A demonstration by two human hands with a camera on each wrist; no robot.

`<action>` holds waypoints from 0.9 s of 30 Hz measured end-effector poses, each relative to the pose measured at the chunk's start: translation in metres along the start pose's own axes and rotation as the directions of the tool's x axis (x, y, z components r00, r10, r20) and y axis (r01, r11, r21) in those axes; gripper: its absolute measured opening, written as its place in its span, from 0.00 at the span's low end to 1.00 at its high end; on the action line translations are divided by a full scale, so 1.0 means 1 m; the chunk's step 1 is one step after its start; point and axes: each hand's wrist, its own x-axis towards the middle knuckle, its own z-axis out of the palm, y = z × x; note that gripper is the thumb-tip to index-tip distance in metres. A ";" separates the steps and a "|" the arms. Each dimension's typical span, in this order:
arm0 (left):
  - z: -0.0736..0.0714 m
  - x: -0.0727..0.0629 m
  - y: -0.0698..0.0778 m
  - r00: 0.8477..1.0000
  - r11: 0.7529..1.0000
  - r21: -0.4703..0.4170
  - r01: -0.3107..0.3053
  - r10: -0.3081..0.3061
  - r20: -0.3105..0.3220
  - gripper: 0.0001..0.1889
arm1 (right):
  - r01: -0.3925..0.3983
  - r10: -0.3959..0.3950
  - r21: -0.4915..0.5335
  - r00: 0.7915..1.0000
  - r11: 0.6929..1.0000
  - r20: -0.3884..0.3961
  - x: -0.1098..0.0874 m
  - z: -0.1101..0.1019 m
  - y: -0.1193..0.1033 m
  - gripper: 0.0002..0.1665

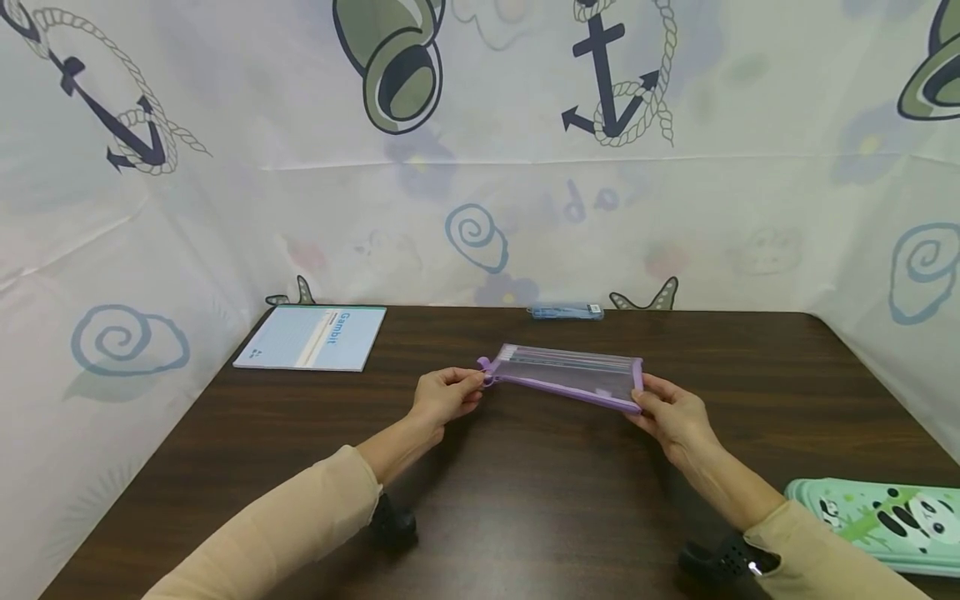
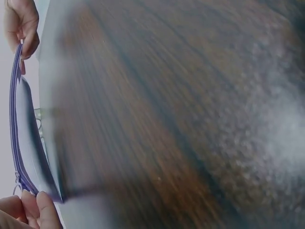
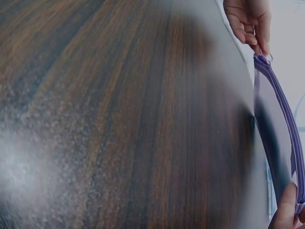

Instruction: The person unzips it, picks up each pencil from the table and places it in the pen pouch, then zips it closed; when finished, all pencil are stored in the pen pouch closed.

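Note:
A clear zip pouch with purple edging (image 1: 570, 372) is held up above the dark wooden table, stretched between both hands. My left hand (image 1: 447, 397) pinches its left corner, by the zipper end with a small ring. The right hand (image 1: 675, 417) grips the other end, thumb in front and fingers behind. In the left wrist view the pouch's purple zipper (image 2: 15, 124) runs between the two hands. The right wrist view shows the same pouch (image 3: 276, 114) edge-on, with the ring at the left hand's fingertips. I cannot tell whether anything lies inside the pouch.
A light blue notebook (image 1: 311, 337) marked "Gambit" lies at the table's back left. At the back edge is a small blue packet (image 1: 566, 312). A green panda case (image 1: 885, 521) sits at the right front, partly behind the right sleeve. Printed cloth (image 1: 525, 192) hangs around the table (image 1: 525, 500).

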 end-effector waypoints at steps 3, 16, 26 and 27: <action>-0.002 0.001 0.000 1.000 1.000 -0.013 0.013 -0.013 -0.003 0.09 | 0.002 -0.002 0.008 1.000 1.000 -0.002 0.001 -0.001 0.001 0.35; -0.005 0.015 -0.005 0.984 0.968 -0.206 0.142 -0.115 0.136 0.09 | -0.002 0.002 -0.011 1.000 1.000 0.016 0.005 -0.005 0.000 0.35; -0.003 0.019 -0.006 0.969 0.940 -0.270 0.209 -0.162 0.187 0.19 | -0.009 0.010 -0.020 0.998 1.000 0.055 0.007 -0.010 0.002 0.36; -0.003 0.020 -0.006 0.968 0.943 -0.256 0.212 -0.167 0.186 0.20 | -0.010 0.011 -0.021 0.998 1.000 0.061 0.007 -0.011 0.002 0.36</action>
